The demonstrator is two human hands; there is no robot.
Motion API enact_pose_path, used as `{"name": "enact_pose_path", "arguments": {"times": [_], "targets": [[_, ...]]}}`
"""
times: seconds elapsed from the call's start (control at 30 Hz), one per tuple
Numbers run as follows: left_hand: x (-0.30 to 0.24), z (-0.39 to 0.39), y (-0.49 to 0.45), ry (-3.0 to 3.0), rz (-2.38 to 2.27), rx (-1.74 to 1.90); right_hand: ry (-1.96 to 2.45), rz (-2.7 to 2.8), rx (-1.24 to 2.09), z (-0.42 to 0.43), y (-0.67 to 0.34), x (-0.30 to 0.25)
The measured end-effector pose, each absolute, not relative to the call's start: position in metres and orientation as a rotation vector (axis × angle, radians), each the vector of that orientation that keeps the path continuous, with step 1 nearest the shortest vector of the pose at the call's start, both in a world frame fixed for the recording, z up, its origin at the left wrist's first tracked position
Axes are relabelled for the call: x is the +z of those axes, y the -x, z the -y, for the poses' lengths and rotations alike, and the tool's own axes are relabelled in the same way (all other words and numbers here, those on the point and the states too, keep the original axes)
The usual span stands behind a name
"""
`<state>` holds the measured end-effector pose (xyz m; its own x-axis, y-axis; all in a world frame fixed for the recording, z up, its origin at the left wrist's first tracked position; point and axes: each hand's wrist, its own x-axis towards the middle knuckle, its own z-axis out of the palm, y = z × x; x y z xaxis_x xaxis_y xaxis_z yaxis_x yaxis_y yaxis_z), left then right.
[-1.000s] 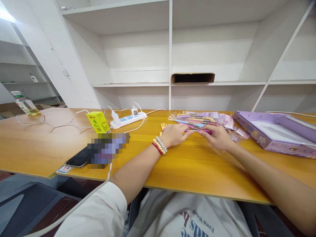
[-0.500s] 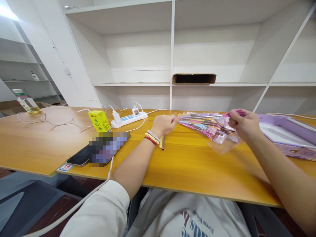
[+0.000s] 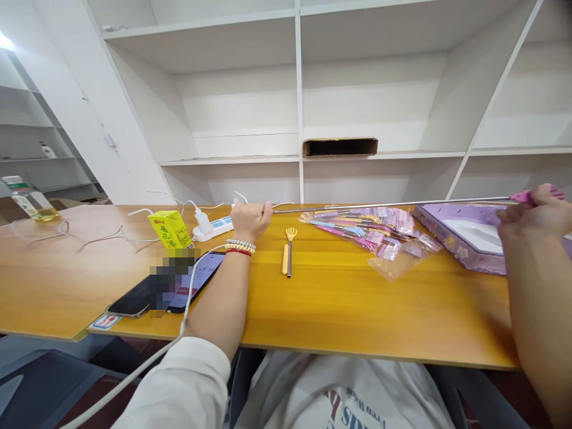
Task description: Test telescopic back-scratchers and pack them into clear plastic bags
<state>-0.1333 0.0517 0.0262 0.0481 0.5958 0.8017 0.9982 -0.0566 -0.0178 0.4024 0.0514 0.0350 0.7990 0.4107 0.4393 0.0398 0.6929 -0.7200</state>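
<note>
A telescopic back scratcher (image 3: 384, 204) with a thin metal rod and a pink claw head is stretched level above the table. My left hand (image 3: 251, 223) is closed around its handle end, which the fingers hide. Far to the right, my right hand (image 3: 534, 214) grips it by the pink head. On the table between my arms lies a yellow-clawed back scratcher (image 3: 290, 250) with a short dark rod, beside a separate yellow handle (image 3: 285, 260). Behind the rod is a pile of bagged back scratchers (image 3: 370, 226), pink, blue and purple.
A purple tray-like box (image 3: 465, 253) stands at the right. On the left are a yellow drink carton (image 3: 170, 229), a power strip (image 3: 214, 229), phones (image 3: 196, 286) with a white cable, and a bottle (image 3: 31, 199). White shelves (image 3: 232, 158) rise behind the table.
My hands have moved apart, the right one far to the right, and the rod between them has grown much longer. The yellow-clawed scratcher, earlier mostly behind my left wrist, now shows fully.
</note>
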Motion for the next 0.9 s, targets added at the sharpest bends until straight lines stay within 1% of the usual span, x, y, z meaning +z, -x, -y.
{"name": "enact_pose_path", "arguments": {"times": [0.1,0.53,0.9], "targets": [[0.026,-0.053,0.135,1.681,1.604,-0.835,0.764,0.449,0.324,-0.046,-0.394,0.04],[0.019,-0.059,0.146,1.616,1.617,-0.858,0.803,0.452,0.324,-0.044,-0.386,0.043],[0.015,-0.06,0.153,1.489,1.752,-1.0,0.881,0.832,0.448,-0.041,-0.39,0.022]]}}
